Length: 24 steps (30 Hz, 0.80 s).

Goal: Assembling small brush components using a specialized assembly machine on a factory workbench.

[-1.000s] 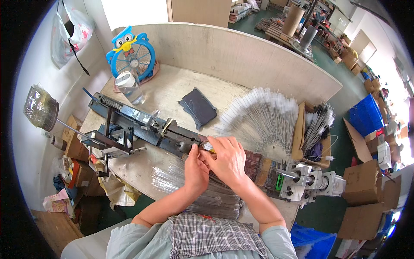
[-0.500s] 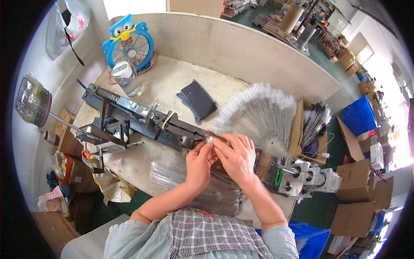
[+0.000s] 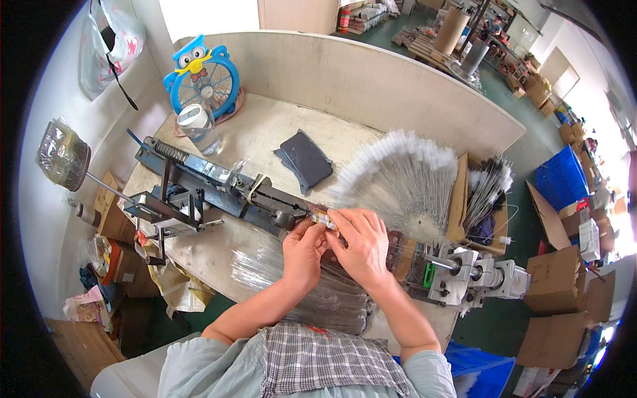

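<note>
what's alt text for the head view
A bare left hand and bare right hand are close to a small white-and-yellow piece at a long, dark metal machine. Thin grey wires spread right; a round, blue plastic fan stands back left.

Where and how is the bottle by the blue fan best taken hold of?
Probably around the rounded body of the bottle, below its white lid, coming from the right: it appears upright, with the fan close behind and the machine in front.
</note>
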Tool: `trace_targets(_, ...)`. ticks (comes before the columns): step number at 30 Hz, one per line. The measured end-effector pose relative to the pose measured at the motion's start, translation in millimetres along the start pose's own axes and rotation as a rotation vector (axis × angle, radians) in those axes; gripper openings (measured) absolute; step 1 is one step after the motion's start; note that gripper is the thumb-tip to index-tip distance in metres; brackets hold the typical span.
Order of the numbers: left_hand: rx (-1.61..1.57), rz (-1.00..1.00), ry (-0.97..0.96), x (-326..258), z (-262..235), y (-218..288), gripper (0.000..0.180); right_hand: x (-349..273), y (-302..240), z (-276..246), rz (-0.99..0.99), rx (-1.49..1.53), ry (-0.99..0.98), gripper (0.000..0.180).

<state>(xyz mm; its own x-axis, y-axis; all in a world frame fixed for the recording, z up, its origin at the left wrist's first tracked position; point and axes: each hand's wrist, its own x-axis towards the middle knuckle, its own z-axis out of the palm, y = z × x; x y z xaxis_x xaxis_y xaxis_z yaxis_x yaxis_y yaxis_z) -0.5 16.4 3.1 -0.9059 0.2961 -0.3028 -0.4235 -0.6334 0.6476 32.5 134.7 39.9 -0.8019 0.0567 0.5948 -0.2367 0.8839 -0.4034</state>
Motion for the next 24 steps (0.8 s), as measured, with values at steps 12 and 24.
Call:
trace_targets(12,-0.024,-0.033,-0.023,-4.7,4.5,5.2,0.010,-7.8,1.2,-0.4,0.011,-0.090,0.027,0.024)
trace_targets(24,-0.072,-0.060,0.026,-3.3,0.8,5.4,0.013,4.0,-4.1,0.9,0.025,-0.008,-0.060,0.027)
